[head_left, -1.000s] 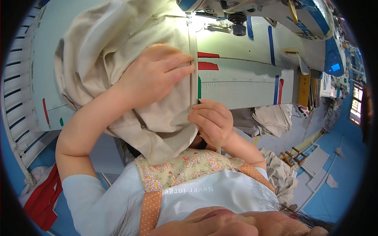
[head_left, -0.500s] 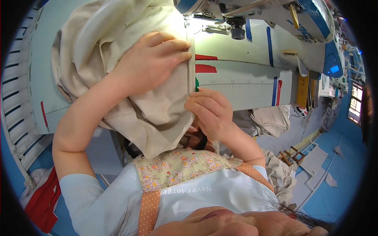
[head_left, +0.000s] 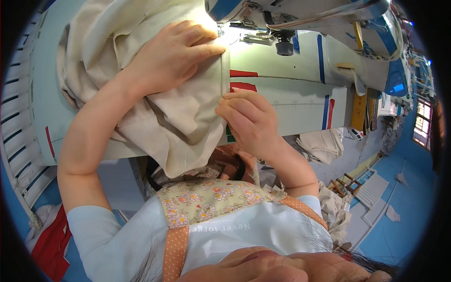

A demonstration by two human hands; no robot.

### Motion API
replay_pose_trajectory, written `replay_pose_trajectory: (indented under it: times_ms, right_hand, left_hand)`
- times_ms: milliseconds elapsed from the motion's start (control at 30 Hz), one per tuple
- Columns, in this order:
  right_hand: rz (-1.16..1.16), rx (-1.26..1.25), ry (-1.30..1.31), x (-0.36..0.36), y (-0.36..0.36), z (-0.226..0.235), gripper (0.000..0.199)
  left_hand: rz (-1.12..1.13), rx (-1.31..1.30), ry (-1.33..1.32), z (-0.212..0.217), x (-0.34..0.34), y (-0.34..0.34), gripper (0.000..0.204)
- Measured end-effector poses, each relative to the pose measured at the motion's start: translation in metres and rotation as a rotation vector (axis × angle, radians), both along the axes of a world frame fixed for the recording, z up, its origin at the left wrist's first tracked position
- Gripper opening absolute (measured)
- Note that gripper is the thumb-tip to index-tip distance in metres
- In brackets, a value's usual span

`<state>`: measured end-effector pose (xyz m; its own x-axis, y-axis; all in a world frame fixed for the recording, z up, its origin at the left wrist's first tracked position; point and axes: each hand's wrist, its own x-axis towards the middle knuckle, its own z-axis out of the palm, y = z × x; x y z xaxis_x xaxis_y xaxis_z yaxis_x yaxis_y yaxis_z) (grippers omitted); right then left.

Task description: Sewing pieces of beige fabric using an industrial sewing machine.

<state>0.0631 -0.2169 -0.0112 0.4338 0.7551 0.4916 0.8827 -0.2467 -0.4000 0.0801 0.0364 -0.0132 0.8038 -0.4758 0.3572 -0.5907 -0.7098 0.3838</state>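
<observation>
A beige cloth piece (head_left: pixel 183 115) lies bunched on the sewing table, its folded edge running straight toward the needle area of the sewing machine (head_left: pixel 300 19). My left hand (head_left: pixel 171 56) rests on the cloth with fingers spread, the fingertips beside the lit presser foot (head_left: pixel 221 30). Nearer to me, my right hand (head_left: pixel 249 115) pinches the folded edge between thumb and fingers. A loose corner of the cloth hangs over the table's front edge toward my apron (head_left: pixel 202 199).
Red and blue tape strips mark the pale table (head_left: pixel 296 105), which carries a printed ruler. Below its right side lie more beige cloths (head_left: pixel 322 143). A white slatted rack (head_left: pixel 23 164) stands at the left, with red fabric (head_left: pixel 51 249) under it. A small wooden stool (head_left: pixel 345 184) sits lower right.
Both hands have moved away from me with the cloth, toward the presser foot. The hanging corner has drawn up a little, and the right hand keeps its pinch on the edge.
</observation>
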Motion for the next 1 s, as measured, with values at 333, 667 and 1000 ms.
replay_pose_trajectory:
  times_ms: [333, 667, 1000]
  right_hand:
    - [0.029, -0.048, -0.018, 0.01, 0.01, -0.003, 0.025]
    - [0.138, -0.001, 0.207, -0.031, 0.001, 0.009, 0.036]
    - [0.018, 0.237, 0.112, -0.083, 0.008, -0.015, 0.033]
  left_hand:
    - [-0.051, 0.021, -0.05, 0.004, 0.019, 0.016, 0.038]
    - [-0.311, -0.149, 0.36, 0.052, -0.1, 0.037, 0.032]
    - [-0.105, -0.103, 0.084, 0.051, -0.136, -0.004, 0.021]
